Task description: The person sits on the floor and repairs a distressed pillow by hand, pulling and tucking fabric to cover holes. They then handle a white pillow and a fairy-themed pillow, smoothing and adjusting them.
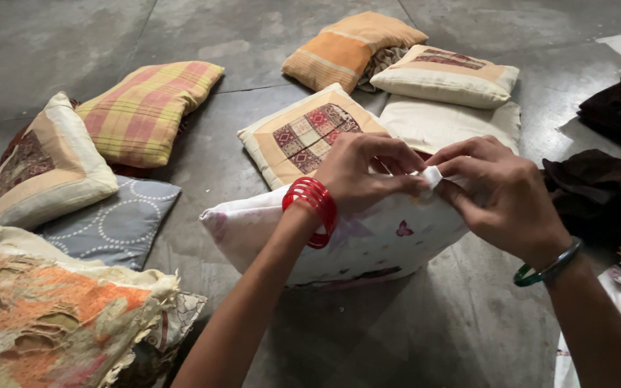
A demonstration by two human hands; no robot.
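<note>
Fingers (445, 172) of both hands met on a small fold of white cloth (433, 174) at the top edge of a white cushion printed with small butterflies (368, 241), as I watched from the head camera. The left hand (368, 172), wrist ringed by a stack of red bangles (314, 208), had its thumb and fingertips closed on the cover just left of the fold. The right hand (501, 197), with a green bangle (548, 267) at the wrist, pinched the fold itself between thumb and forefinger, the other fingers curled above it.

The butterfly cushion stood on its edge on the grey concrete floor (73, 43), directly in front of me and between my forearms. Just behind it lay a cream cushion with a patchwork panel of red and tan squares (303, 133), partly hidden by the left hand. A plain cream cushion (447, 122) lay beside that one, with a cream cushion trimmed in tan (443, 75) resting on top and an orange striped cushion (350, 47) farther back.

To the left sat a yellow and pink plaid cushion (145, 108), a cream cushion with a brown patterned corner (44, 165) and a grey-blue cushion with white dotted circles (113, 223). A frayed orange and cream cloth (52, 316) filled the near left corner. Dark brown fabric (601, 190) lay heaped close by the right hand.
</note>
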